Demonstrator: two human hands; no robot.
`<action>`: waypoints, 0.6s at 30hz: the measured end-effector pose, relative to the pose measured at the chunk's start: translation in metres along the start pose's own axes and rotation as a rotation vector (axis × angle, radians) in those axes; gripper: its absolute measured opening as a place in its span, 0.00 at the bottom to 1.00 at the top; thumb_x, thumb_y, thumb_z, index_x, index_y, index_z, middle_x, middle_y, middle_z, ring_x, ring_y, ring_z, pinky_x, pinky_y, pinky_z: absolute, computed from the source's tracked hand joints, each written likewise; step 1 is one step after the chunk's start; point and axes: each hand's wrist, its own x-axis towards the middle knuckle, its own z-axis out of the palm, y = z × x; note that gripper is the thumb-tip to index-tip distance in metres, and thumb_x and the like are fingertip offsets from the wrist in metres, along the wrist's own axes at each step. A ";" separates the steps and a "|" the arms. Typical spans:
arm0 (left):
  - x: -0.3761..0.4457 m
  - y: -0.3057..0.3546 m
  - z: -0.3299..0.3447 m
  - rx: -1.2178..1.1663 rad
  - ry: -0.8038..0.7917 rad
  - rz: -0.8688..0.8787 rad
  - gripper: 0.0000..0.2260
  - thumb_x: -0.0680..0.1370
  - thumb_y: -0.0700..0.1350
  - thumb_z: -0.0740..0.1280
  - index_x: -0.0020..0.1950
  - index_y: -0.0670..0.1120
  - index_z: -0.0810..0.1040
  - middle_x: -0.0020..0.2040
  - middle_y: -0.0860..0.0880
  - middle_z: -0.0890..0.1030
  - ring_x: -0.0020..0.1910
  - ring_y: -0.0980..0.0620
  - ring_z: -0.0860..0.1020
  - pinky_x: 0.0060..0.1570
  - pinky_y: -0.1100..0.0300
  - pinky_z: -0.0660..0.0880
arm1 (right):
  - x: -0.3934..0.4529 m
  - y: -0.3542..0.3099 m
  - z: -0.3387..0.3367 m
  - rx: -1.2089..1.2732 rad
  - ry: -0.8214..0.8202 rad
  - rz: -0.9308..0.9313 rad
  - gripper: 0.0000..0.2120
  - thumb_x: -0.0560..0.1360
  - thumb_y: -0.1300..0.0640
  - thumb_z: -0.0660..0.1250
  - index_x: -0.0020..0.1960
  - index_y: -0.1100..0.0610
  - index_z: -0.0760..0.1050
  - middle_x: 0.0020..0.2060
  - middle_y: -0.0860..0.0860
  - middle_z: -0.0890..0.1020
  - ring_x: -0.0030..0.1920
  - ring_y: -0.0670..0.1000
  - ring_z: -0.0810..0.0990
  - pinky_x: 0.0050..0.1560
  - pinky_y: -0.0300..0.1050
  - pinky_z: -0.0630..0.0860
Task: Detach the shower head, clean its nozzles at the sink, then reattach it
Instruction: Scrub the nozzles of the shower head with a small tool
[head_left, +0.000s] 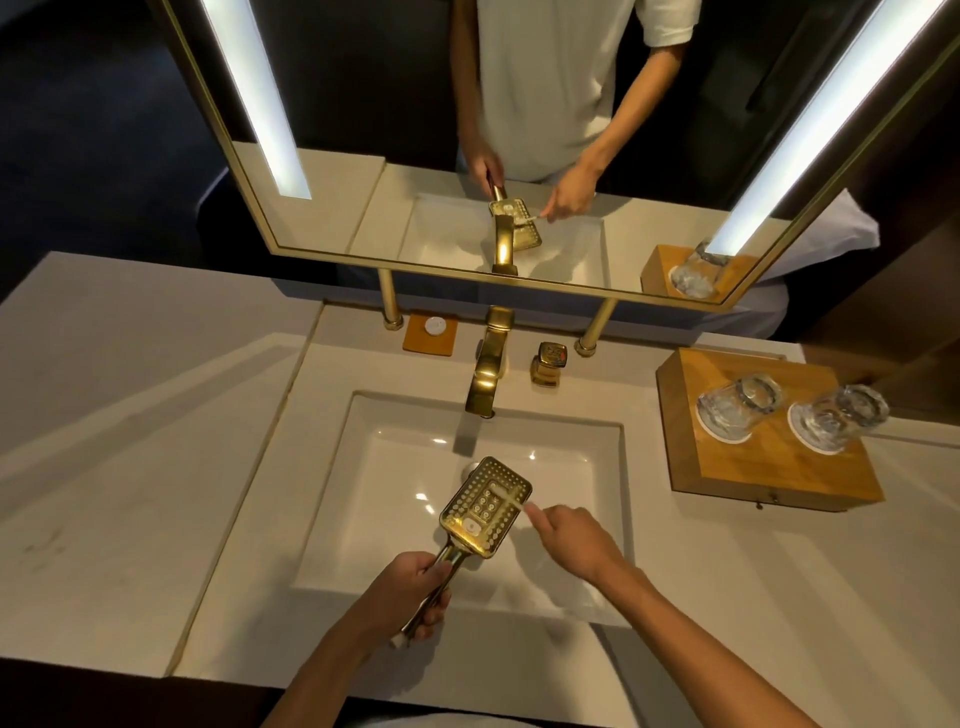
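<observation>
A gold rectangular shower head (485, 512) is held face up over the white sink (582, 452), its rows of nozzles in plain sight. My left hand (410, 584) is closed around its gold handle near the front rim of the basin. My right hand (574, 540) pinches a small pale brush (511, 500) that lies across the nozzle face, blurred. The gold faucet (488, 371) stands behind the basin with no water running from it.
A gold knob (549, 364) sits right of the faucet and a small wooden coaster (430, 332) with a white disc to its left. A wooden tray (769, 462) with two upturned glasses stands at the right. A lit mirror (363, 156) rises behind the counter.
</observation>
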 end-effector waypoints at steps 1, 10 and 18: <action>0.001 0.001 0.002 0.007 0.000 -0.002 0.11 0.82 0.45 0.61 0.44 0.39 0.71 0.33 0.44 0.76 0.24 0.51 0.70 0.21 0.62 0.68 | 0.005 0.004 -0.008 0.022 0.023 0.034 0.28 0.81 0.34 0.46 0.43 0.52 0.75 0.42 0.52 0.81 0.43 0.53 0.79 0.47 0.48 0.77; 0.014 0.005 0.015 0.056 0.074 -0.015 0.11 0.82 0.44 0.60 0.42 0.40 0.71 0.32 0.44 0.75 0.24 0.51 0.71 0.23 0.61 0.68 | -0.009 0.011 0.018 0.138 -0.009 -0.002 0.24 0.82 0.39 0.49 0.32 0.47 0.67 0.31 0.45 0.73 0.34 0.48 0.73 0.42 0.47 0.71; 0.026 0.010 0.031 -0.037 0.135 0.005 0.13 0.82 0.43 0.61 0.40 0.39 0.73 0.31 0.42 0.74 0.24 0.50 0.70 0.23 0.61 0.67 | 0.024 0.070 -0.035 0.193 0.295 0.215 0.21 0.84 0.47 0.49 0.51 0.57 0.77 0.48 0.57 0.82 0.49 0.59 0.79 0.44 0.47 0.70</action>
